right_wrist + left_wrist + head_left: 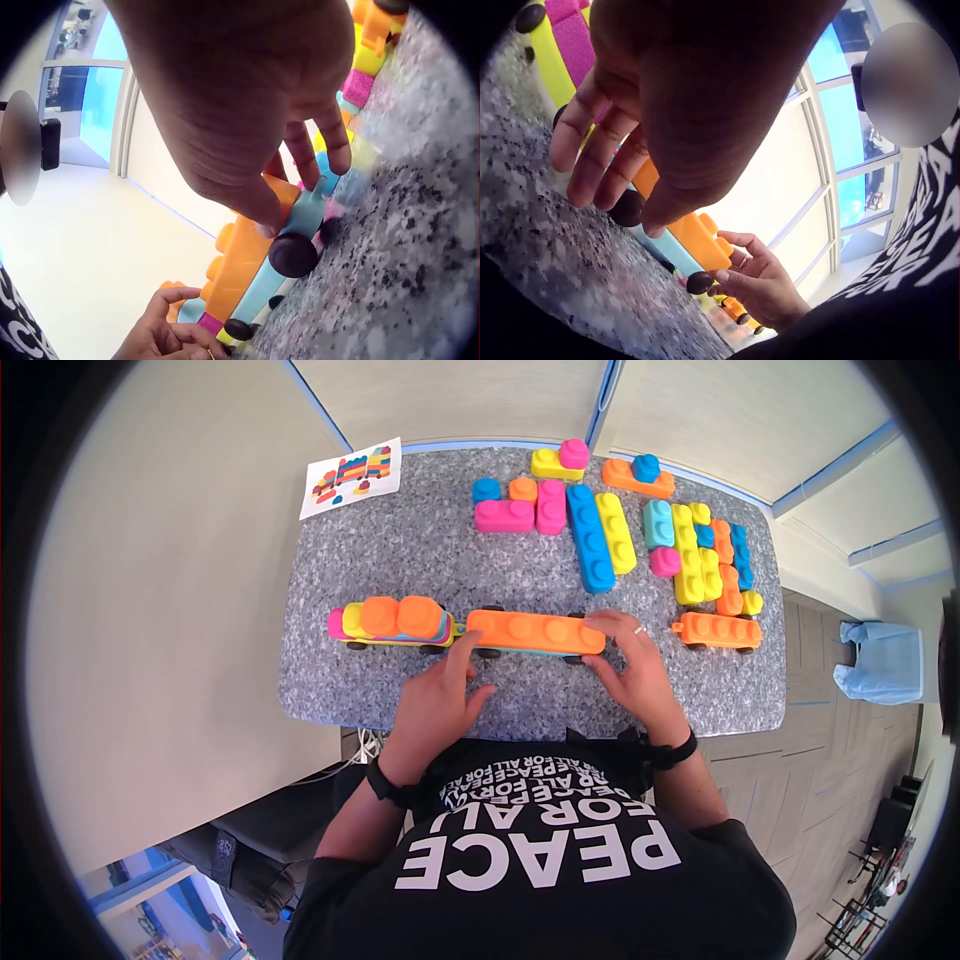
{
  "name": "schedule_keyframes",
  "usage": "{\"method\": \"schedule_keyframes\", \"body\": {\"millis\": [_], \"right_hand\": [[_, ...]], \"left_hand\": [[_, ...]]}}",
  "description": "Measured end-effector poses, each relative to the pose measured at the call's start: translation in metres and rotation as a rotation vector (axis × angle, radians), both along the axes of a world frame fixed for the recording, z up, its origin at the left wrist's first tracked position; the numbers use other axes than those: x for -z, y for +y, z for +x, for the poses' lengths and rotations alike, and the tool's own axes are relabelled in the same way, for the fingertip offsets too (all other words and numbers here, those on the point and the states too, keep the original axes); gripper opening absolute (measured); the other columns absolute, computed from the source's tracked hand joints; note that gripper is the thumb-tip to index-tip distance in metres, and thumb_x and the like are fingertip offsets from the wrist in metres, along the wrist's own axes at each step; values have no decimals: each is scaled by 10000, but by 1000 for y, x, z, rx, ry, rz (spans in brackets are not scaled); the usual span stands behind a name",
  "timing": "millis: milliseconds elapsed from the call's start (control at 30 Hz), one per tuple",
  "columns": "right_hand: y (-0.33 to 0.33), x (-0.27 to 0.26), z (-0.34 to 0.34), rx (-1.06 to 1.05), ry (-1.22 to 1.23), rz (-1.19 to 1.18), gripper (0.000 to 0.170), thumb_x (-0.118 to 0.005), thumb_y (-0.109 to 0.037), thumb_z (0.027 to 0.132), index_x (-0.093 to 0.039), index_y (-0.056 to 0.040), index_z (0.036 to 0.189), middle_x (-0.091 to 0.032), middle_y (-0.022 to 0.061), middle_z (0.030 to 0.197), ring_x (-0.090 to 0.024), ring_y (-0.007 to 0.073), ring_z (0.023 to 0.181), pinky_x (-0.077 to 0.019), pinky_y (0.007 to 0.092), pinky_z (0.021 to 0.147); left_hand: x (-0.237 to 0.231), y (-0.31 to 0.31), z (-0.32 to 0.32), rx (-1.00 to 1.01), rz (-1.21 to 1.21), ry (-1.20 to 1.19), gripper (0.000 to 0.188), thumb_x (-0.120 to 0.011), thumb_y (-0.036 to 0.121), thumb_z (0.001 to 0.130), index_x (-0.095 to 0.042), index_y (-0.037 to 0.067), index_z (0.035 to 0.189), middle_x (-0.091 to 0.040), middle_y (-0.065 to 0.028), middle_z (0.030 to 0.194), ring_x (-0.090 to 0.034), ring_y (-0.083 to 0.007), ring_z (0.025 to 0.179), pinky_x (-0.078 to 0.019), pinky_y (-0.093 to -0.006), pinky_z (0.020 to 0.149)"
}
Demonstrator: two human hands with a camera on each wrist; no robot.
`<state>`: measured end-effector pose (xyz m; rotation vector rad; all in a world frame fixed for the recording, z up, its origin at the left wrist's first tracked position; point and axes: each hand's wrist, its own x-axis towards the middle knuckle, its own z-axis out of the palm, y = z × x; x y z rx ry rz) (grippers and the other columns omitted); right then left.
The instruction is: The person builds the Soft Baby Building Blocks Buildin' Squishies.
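A: Where's the long orange block point(537, 630)?
B: Atop the light-blue wheeled base point(255, 294), on the bench point(380, 570).
A: Hands?
B: Your right hand point(636, 672) pinches its right end; your left hand point(437, 698), loosely spread, touches the left end, gripping nothing.

Narrow gap, wagon point(538, 635) to blue block point(590, 540)

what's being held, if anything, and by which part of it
The long orange block on the blue wheeled base, by its right end, in the right hand; the left hand appears only to touch its left end.
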<state>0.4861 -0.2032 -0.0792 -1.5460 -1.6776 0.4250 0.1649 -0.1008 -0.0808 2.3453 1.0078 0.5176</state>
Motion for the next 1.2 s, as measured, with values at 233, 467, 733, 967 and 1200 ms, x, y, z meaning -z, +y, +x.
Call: {"method": "schedule_keyframes", "body": {"millis": [233, 467, 733, 967, 1200], "right_hand": [[2, -2, 3, -19, 17, 1, 531, -873, 15, 951, -693, -58, 1446, -726, 176, 1479, -723, 384, 1340, -602, 427, 1067], [4, -1, 8, -48, 22, -11, 514, -855, 29, 952, -690, -50, 1432, -738, 172, 1465, -720, 389, 1367, -594, 441, 1121], [6, -15, 16, -116, 36, -90, 545, -918, -6, 895, -704, -65, 1392, -760, 144, 1426, -739, 376, 1330, -594, 444, 1108], [13, -27, 27, -192, -31, -105, 636, -985, -138, 877, -720, -97, 1454, -773, 122, 1386, -756, 331, 1253, -592, 415, 986], [76, -91, 74, 13, -237, -79, 566, -892, -194, 972, -707, -71, 1492, -757, 189, 1429, -718, 444, 1296, -574, 521, 1098]], "left_hand": [[8, -1, -3, 29, 39, -46, 853, -919, 226, 977, -456, 55, 1673, -788, -81, 1067, -776, -282, 803, -632, -415, 702], [10, 0, -4, 51, 35, -72, 857, -916, 219, 985, -444, 42, 1677, -795, -82, 1078, -777, -273, 802, -632, -405, 704], [7, 0, -6, 56, -42, -75, 1010, -932, 221, 975, -347, 57, 1782, -800, -81, 1098, -766, -245, 790, -637, -376, 725], [6, 0, -7, 59, -67, -76, 1024, -933, 217, 971, -339, 69, 1792, -796, -89, 1106, -768, -254, 815, -642, -388, 753], [9, 1, -10, 70, -104, -81, 1096, -938, 202, 957, -281, 65, 1824, -790, -99, 1140, -768, -270, 826, -639, -402, 761]]}}
